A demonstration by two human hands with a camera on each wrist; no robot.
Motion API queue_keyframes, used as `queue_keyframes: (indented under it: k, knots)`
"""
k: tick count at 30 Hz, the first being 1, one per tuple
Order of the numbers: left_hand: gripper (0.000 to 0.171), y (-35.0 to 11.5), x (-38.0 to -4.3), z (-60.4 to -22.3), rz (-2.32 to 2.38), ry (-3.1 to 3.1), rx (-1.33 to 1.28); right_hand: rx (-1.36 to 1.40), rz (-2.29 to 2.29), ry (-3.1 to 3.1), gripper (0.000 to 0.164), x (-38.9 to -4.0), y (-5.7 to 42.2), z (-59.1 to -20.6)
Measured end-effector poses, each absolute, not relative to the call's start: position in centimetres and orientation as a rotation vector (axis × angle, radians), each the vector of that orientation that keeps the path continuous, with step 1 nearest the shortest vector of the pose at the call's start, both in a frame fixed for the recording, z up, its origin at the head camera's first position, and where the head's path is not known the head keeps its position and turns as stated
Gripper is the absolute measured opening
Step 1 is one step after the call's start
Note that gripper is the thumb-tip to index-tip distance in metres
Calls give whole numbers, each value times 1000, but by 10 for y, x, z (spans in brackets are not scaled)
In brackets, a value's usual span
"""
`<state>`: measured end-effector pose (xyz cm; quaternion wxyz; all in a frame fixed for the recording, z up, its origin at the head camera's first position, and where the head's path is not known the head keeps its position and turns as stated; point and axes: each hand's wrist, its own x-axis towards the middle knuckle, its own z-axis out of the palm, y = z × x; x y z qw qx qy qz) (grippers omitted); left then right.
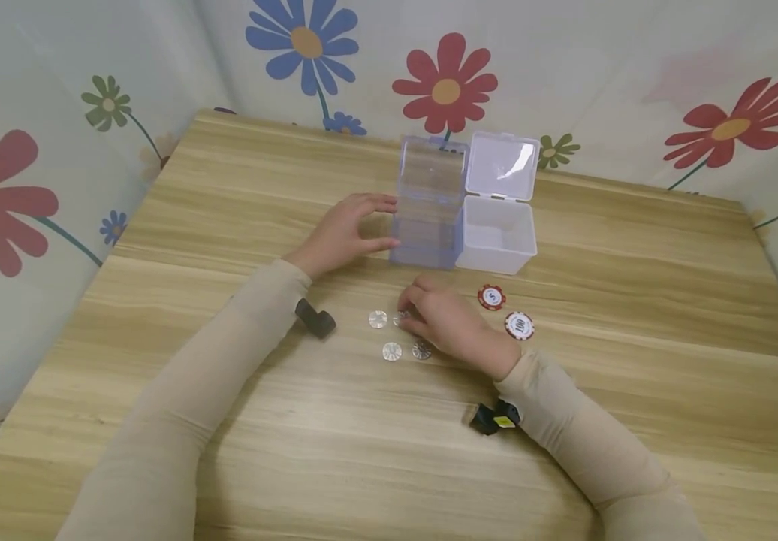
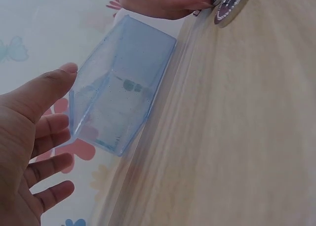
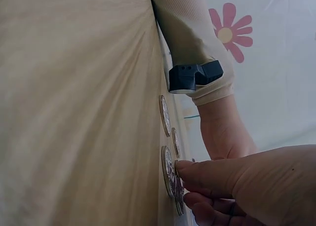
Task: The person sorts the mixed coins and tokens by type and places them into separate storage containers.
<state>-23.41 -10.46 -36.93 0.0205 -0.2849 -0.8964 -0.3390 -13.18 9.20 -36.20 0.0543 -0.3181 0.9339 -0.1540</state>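
My left hand (image 1: 345, 233) is at the left side of a clear blue plastic box (image 1: 423, 240) whose lid stands up. In the left wrist view, its thumb and fingers are spread at the edge of the box. Lower on the table, my right hand (image 1: 453, 321) pinches a silver coin (image 1: 399, 318) with thumb and fingertips, partly hiding it. Around it lie a silver coin on the left (image 1: 378, 319) and two nearer ones, a left coin (image 1: 392, 352) and a right coin (image 1: 421, 350). All of these coins lie flat on the wood.
A white plastic box (image 1: 500, 237) with a raised lid adjoins the blue one on the right. A red-edged poker chip (image 1: 492, 297) and a black-and-white poker chip (image 1: 520, 325) lie right of my right hand. Flowered curtains (image 1: 592, 68) border the wooden table (image 1: 335, 451).
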Motion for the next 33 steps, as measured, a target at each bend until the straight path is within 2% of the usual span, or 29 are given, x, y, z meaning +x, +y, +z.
queue_keyframes:
  k: [15,33]
  knots:
    - [58,-106,-232,-367,-1070,-2801,-866,-883,-580,2747,17,-133,92,-361]
    - [57,-106,-231,-364,-1077,-2807,-865,-866,-819,2633,4,-140,98,-349]
